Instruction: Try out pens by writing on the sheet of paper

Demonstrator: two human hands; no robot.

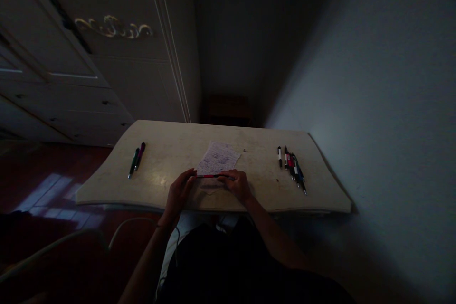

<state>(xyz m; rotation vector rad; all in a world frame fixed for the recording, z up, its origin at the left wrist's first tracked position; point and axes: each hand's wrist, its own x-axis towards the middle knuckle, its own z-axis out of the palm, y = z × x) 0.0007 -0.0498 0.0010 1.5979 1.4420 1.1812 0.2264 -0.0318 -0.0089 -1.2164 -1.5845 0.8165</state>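
Observation:
A slim red and black pen is held level between my two hands, above the near part of a paper sheet. Its left end is pinched in the fingers of my left hand. The fingers of my right hand close on its right end. Beneath lies the paper, covered in dark scribbles, with an uneven right edge. My hands and the pen hide part of its near side.
The pale table has worn, stained patches. Two pens lie at its left, and a group of several pens at its right. A wall stands close on the right, and a white cabinet behind on the left.

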